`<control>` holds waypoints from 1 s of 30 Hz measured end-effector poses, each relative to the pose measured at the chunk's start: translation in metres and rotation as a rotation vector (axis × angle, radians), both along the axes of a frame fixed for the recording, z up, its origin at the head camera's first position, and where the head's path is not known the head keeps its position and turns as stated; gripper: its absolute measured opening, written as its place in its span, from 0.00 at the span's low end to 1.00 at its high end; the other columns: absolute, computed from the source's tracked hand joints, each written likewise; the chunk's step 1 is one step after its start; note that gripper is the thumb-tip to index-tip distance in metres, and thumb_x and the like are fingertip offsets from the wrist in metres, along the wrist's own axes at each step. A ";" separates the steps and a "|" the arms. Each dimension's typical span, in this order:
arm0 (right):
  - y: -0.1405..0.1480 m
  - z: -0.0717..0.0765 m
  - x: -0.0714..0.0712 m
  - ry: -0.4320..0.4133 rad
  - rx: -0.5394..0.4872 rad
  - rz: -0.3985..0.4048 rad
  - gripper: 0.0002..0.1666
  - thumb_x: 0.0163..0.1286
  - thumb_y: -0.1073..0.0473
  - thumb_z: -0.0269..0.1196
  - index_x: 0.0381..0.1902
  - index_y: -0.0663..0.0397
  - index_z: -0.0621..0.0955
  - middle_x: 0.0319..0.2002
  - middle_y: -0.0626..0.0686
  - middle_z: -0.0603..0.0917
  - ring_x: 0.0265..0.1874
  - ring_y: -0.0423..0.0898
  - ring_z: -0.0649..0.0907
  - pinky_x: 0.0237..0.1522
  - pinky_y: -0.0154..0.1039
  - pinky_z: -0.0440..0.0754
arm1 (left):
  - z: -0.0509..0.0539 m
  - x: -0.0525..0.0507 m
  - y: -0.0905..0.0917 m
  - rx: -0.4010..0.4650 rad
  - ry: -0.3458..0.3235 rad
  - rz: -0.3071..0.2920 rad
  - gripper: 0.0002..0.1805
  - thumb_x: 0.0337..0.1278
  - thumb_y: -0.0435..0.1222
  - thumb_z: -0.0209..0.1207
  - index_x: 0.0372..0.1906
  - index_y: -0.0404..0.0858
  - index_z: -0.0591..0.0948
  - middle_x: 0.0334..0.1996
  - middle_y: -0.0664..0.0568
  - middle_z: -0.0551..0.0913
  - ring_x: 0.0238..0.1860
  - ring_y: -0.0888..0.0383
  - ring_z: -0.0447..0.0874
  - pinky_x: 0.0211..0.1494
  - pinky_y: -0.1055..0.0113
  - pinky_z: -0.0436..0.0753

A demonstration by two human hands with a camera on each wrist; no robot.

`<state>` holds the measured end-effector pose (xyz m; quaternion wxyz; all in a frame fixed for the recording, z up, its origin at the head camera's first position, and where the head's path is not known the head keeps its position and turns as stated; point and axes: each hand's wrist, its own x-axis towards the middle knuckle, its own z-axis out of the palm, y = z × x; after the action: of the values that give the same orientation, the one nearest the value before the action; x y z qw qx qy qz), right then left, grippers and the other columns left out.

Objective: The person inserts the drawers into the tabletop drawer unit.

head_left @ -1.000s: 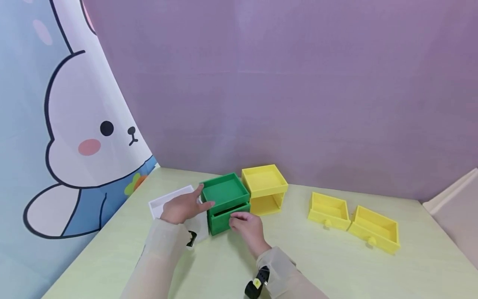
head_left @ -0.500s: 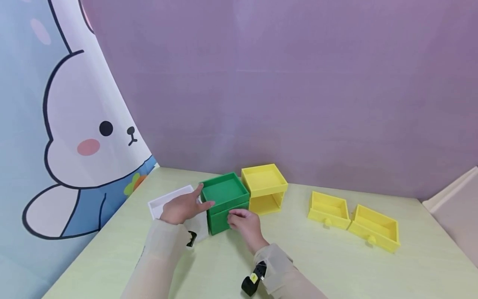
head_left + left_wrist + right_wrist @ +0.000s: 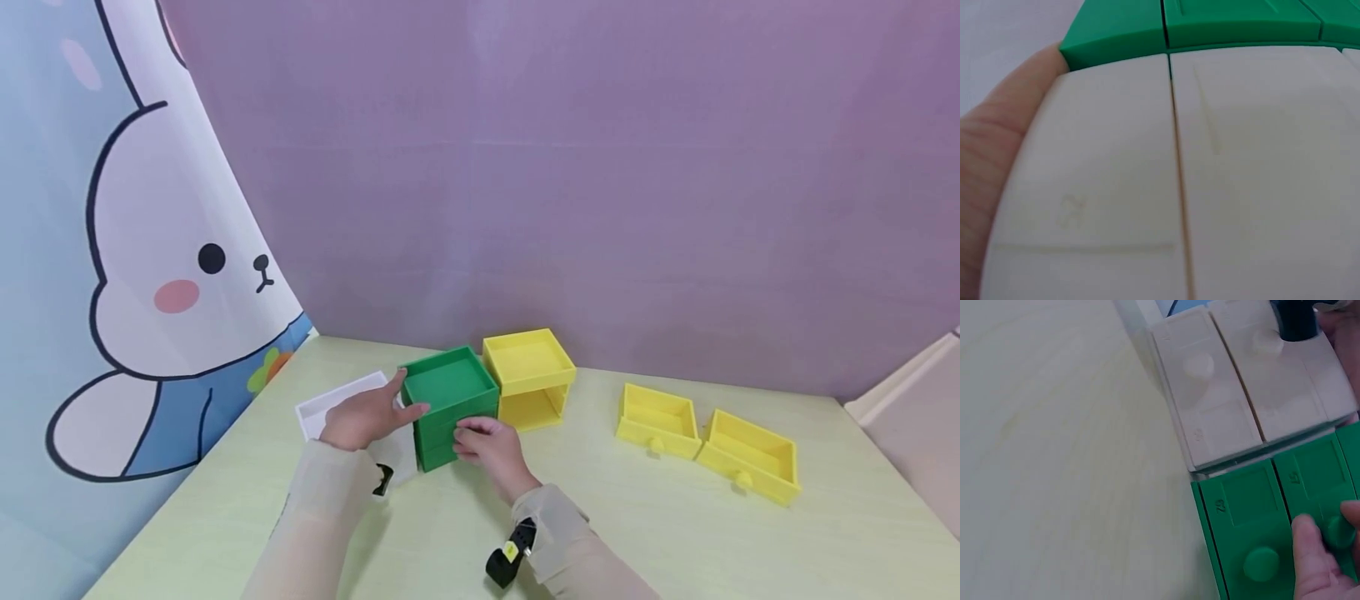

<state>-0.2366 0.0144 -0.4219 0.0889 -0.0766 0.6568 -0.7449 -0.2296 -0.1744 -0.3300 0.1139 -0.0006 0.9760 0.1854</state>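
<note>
The green cabinet (image 3: 450, 379) stands on the worktop (image 3: 712, 542) between the white cabinet (image 3: 405, 454) and the yellow cabinet (image 3: 528, 360), two drawers sitting in its frame under a shallow tray top. And here's the right grip (image 3: 491, 454), at the front! The right wrist view gives it away: fingertips clamped on the upper drawer's round knob (image 3: 1338, 532), the lower knob (image 3: 1260, 564) beside them. From the head, the hand hides both. The left grip (image 3: 365, 417) is spread, fingers apart over the white cabinet, a fingertip against the green edge. That white one holds two closed drawers, plain in the wrist views, mostly covered by the arm from above. The yellow cabinet is open-fronted, and two yellow drawers (image 3: 660, 415) sit off right, insides in plain sight.
</note>
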 end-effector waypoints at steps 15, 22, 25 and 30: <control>0.123 -0.001 -0.007 -0.085 0.185 0.095 0.28 0.69 0.66 0.58 0.60 0.81 0.67 0.43 0.65 0.84 0.37 0.48 0.85 0.43 0.42 0.82 | 0.008 0.005 0.014 -0.215 0.119 0.034 0.40 0.61 0.61 0.51 0.72 0.43 0.63 0.19 0.48 0.75 0.35 0.43 0.80 0.51 0.41 0.71; 0.193 -0.005 -0.003 -0.244 0.204 -0.100 0.30 0.70 0.64 0.57 0.61 0.82 0.64 0.38 0.59 0.84 0.35 0.45 0.85 0.41 0.38 0.82 | 0.032 0.000 0.044 -0.236 0.217 -0.040 0.37 0.62 0.60 0.50 0.72 0.47 0.65 0.32 0.45 0.82 0.41 0.39 0.78 0.54 0.40 0.69; 0.211 -0.007 0.001 -0.311 0.169 -0.153 0.31 0.71 0.61 0.56 0.61 0.82 0.64 0.33 0.56 0.84 0.32 0.44 0.85 0.40 0.37 0.82 | 0.040 -0.003 0.057 -0.231 0.274 -0.099 0.35 0.62 0.60 0.52 0.69 0.49 0.68 0.30 0.48 0.82 0.40 0.41 0.80 0.53 0.42 0.70; 0.235 -0.008 0.005 -0.389 0.042 -0.201 0.24 0.74 0.59 0.52 0.55 0.79 0.69 0.30 0.54 0.85 0.30 0.44 0.86 0.39 0.36 0.82 | 0.044 -0.020 0.070 -0.140 0.272 -0.214 0.30 0.64 0.58 0.52 0.65 0.47 0.73 0.54 0.47 0.80 0.57 0.42 0.75 0.57 0.43 0.71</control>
<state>-0.2320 0.2491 -0.4298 0.1408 0.1360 0.6469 -0.7370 -0.2493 -0.1044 -0.2862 -0.0004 0.1206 0.9874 0.1024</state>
